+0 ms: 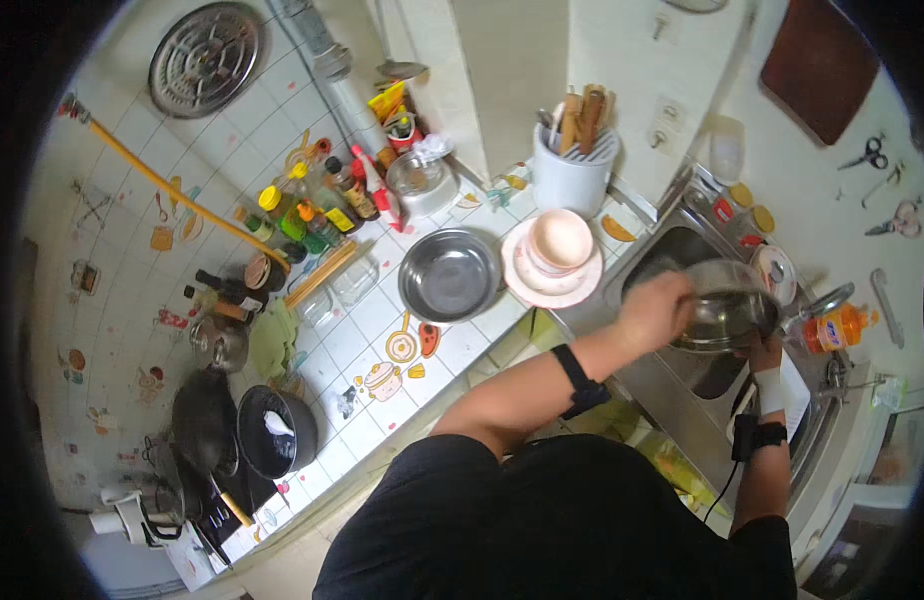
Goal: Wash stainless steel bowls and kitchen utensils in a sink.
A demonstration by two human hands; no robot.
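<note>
Over the sink, a shiny metal bowl point(721, 322) is tilted, its right edge in my right hand point(766, 352). My left hand point(657, 311) is at the bowl's left rim, blurred, with fingers bent; whether it grips the rim or anything else cannot be told. Further left, a steel basin point(451, 276) stands on the white tiled counter. Next to it, a pink-white bowl point(561, 240) sits on stacked plates point(586, 283). A white utensil holder point(572, 169) with wooden-handled tools is behind them.
The sink point(668, 244) has a faucet point(829, 298) and an orange soap bottle point(833, 330) at its right. Sauce bottles point(342, 187) line the back wall. A dark pot point(277, 431) and a wok point(205, 420) stand at the left. A white rack point(796, 390) is below the bowl.
</note>
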